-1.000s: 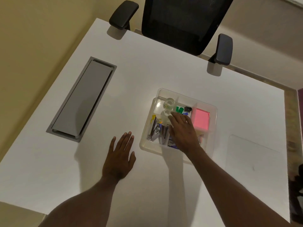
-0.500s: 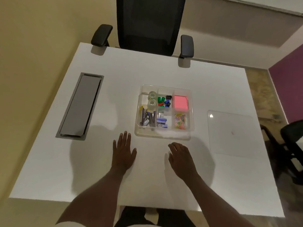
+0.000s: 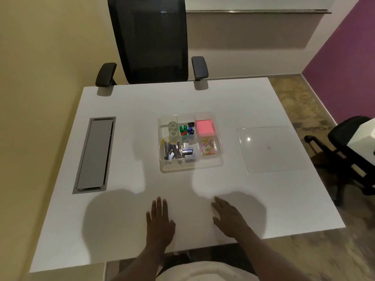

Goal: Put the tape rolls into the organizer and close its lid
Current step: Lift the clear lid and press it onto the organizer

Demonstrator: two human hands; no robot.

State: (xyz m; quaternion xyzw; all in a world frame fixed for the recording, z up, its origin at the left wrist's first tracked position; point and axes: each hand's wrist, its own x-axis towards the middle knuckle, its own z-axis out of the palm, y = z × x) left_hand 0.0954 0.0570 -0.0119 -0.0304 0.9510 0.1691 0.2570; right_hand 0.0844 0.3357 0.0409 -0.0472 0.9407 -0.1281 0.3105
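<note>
Overhead, from the head camera, a smooth white rectangular table (image 3: pixel 125 151) fills most of the view. Near its middle sits the organizer (image 3: pixel 190 167), a clear plastic square tray with rounded corners, split into compartments and uncovered. Two tape rolls (image 3: pixel 173 129), small glossy see-through rings, lie one just behind the other in the far left compartment. Beside them are green, blue and black clips (image 3: pixel 187 129), and in the far right compartment a flat square pad of pink sticky notes (image 3: pixel 205 127). The near left compartment holds metal staplers and staple boxes (image 3: pixel 176 152); the near right one holds a loose heap of coloured paper clips (image 3: pixel 208 146).

Well apart to the right, the lid (image 3: pixel 267 149) lies flat on the table, a thin transparent square sheet with rounded corners and a small glint of light. A long grey metal cable hatch (image 3: pixel 95 155) is set into the table on the left. A black mesh-backed chair (image 3: pixel 150 41) with padded armrests stands at the far edge.

Both hands rest palm down near the front edge. The left hand (image 3: pixel 160 222) has its fingers straight and close together, its grip holding nothing. The right hand (image 3: pixel 229 218) has fingers slightly spread, also holding nothing.
</note>
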